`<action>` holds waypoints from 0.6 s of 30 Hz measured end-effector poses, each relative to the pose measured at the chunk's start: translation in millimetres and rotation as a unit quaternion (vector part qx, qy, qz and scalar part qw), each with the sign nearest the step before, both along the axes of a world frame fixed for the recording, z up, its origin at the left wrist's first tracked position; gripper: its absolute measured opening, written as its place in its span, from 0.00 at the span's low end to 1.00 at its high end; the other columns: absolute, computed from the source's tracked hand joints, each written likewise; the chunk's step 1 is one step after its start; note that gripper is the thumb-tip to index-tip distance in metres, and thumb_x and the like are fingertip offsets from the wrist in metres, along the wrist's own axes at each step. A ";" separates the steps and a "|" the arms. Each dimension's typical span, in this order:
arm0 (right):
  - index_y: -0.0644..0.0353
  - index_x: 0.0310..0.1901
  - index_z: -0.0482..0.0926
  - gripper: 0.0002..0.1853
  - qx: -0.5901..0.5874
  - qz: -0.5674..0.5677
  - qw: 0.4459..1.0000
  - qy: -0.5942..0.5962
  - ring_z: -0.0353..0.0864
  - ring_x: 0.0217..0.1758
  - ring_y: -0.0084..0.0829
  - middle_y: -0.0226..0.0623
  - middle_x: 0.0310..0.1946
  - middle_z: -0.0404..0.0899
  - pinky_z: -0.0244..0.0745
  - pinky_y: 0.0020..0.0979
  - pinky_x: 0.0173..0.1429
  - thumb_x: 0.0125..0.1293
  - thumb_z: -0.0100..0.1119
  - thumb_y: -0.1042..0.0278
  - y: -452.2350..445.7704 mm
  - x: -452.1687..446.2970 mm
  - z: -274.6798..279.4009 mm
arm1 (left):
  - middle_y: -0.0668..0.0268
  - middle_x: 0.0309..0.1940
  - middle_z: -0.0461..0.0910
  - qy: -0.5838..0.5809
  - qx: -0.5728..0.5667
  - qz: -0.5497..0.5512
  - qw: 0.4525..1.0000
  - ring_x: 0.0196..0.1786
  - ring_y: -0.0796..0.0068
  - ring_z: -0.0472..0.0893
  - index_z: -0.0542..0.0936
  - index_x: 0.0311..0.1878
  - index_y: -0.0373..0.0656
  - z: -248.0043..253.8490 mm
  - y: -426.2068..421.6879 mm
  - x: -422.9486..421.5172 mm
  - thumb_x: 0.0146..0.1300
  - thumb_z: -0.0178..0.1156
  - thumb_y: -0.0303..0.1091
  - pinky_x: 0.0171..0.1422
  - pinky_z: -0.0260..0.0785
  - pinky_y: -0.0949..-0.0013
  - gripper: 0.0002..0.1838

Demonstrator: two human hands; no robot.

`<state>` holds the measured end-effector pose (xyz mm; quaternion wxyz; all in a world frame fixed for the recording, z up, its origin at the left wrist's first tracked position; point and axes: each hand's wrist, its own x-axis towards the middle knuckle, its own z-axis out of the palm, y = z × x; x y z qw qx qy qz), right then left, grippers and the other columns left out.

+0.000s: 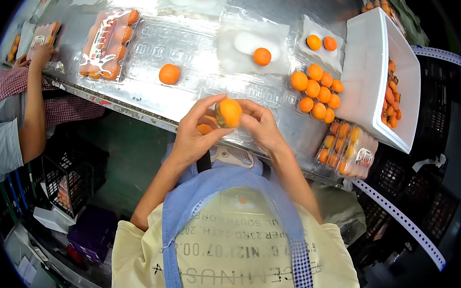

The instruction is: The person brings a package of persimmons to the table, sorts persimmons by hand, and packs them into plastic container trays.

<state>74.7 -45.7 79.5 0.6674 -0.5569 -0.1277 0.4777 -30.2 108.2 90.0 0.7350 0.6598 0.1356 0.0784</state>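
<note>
An orange persimmon (230,112) is held up over the table's front edge, between the fingertips of both hands. My left hand (195,130) grips its leafy side, and a second orange fruit (206,125) shows partly behind those fingers. My right hand (261,123) touches the persimmon from the other side. Past my hands, single fruits (169,74) (261,56) lie on the metal table (195,90). To the right, a group of several fruits (323,94) sits in a clear tray.
A white foam box (363,78) with fruit stands tilted at the right. Filled clear packs lie at the right front (348,150) and upper left (109,45). A co-worker's arm (31,114) reaches packs at the far left. Black crates (74,174) stand below.
</note>
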 end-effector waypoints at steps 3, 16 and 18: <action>0.69 0.58 0.69 0.23 -0.014 0.002 1.000 -0.011 0.73 0.57 0.31 0.41 0.52 0.74 0.66 0.32 0.62 0.62 0.57 0.68 -5.0 -3.0 1.4 | 0.64 0.52 0.73 -0.010 0.036 -0.008 0.999 0.42 0.78 0.75 0.72 0.58 0.45 0.9 -1.1 2.1 0.46 0.69 0.25 0.40 0.70 0.77 0.32; 0.72 0.48 0.74 0.27 0.014 -0.079 0.986 0.149 0.73 0.40 0.24 0.36 0.39 0.77 0.69 0.29 0.46 0.70 0.44 0.49 -4.3 -23.4 -4.0 | 0.64 0.49 0.76 0.056 0.028 -0.055 0.997 0.43 0.79 0.75 0.69 0.61 0.41 2.7 -2.3 -0.6 0.49 0.68 0.28 0.40 0.69 0.77 0.33; 0.71 0.48 0.74 0.25 -0.060 -0.047 0.996 0.055 0.73 0.40 0.24 0.37 0.40 0.77 0.69 0.28 0.45 0.70 0.44 0.51 -10.3 -17.0 -10.7 | 0.64 0.49 0.76 0.051 0.030 -0.044 0.997 0.43 0.79 0.76 0.69 0.61 0.40 -0.6 -3.2 -1.4 0.50 0.67 0.28 0.40 0.69 0.77 0.32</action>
